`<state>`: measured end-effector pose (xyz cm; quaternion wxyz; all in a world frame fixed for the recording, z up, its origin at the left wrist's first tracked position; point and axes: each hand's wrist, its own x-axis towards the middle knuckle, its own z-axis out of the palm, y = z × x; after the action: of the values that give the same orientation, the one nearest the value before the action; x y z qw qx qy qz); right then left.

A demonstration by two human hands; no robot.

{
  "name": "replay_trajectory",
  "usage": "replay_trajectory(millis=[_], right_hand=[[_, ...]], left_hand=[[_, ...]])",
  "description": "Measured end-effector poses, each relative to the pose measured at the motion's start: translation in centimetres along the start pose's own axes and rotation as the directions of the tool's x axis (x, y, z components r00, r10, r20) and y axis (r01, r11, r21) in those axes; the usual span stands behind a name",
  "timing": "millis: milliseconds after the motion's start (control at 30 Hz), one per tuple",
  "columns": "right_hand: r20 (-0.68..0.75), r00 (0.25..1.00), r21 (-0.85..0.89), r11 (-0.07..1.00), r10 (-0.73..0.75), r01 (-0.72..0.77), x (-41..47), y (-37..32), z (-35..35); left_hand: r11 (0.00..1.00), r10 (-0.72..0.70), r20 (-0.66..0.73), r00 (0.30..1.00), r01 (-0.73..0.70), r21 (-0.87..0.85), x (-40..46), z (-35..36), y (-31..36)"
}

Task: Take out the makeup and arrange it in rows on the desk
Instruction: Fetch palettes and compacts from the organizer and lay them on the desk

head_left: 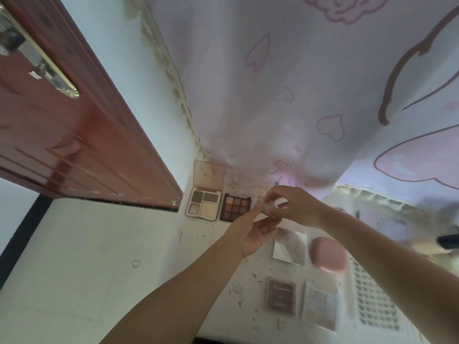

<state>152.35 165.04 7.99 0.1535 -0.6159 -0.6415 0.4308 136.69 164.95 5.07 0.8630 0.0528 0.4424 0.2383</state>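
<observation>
Both hands (pixel 250 232) (pixel 295 207) pinch a small clear plastic case (pixel 269 207) above square palettes (pixel 235 207).

Both hands meet above the white desk (pixel 218 281), and the left hand (pixel 250 234) and the right hand (pixel 293 207) pinch a small clear container (pixel 269 207). Behind lie an open four-pan palette (pixel 204 203) and a nine-pan palette (pixel 235 207).

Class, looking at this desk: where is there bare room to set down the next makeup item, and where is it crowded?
Bare desk lies left of the silver compact and the mauve palette, below the nine-pan palette. The right side is crowded: pink case, pale palette, white basket.
</observation>
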Motion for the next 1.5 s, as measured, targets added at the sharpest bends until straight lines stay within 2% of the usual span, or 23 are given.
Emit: replay_trajectory(millis=[333, 467, 633, 800, 933, 1100, 1167, 1333, 1500], right_hand=[[-0.048, 0.999, 0.094, 0.996, -0.002, 0.007, -0.4, 0.2, -0.5], [0.002, 0.999, -0.012, 0.999, -0.04, 0.04, -0.3, -0.2, -0.8], [-0.084, 0.993, -0.023, 0.996, -0.082, 0.081, -0.5, -1.0, -1.0], [-0.062, 0.988, -0.183, 0.975, -0.143, 0.13, -0.7, -1.1, -1.4], [-0.015, 0.992, -0.303, 0.946, -0.124, 0.113, -0.6, -1.2, -1.7], [0.002, 0.999, -0.518, 0.854, -0.048, 0.042, -0.8, -1.7, -1.6], [-0.002, 0.999, -0.547, 0.837, -0.043, 0.035, -0.7, -1.7, -1.6], [0.048, 0.998, -0.447, 0.893, -0.042, 0.059, 0.5, -1.5, -2.0], [0.019, 0.992, -0.149, 0.981, 0.124, -0.12, 2.2, -0.6, -1.7]], left_hand=[[1.0, -0.025, 0.033, 0.999, 0.025, 0.012, 0.1, 0.0, 0.8], [0.999, -0.022, 0.071, 0.997, 0.019, 0.039, -0.1, 0.2, 1.3], [0.993, 0.001, 0.133, 0.991, -0.017, 0.113, -0.8, 0.7, 1.8], [0.992, -0.023, 0.094, 0.995, 0.011, 0.124, -1.3, -0.2, 2.0], [0.997, -0.015, 0.078, 0.997, 0.009, 0.077, -1.5, -0.9, 2.1], [0.973, -0.006, 0.09, 0.996, -0.015, 0.232, -1.7, -0.6, 1.9], [0.968, -0.009, 0.118, 0.993, -0.022, 0.251, -1.8, -0.8, 1.8], [0.964, -0.064, 0.111, 0.992, 0.033, 0.264, -2.1, -1.1, 1.0], [0.988, -0.148, 0.041, 0.988, 0.145, 0.059, -1.8, -2.1, -0.4]])
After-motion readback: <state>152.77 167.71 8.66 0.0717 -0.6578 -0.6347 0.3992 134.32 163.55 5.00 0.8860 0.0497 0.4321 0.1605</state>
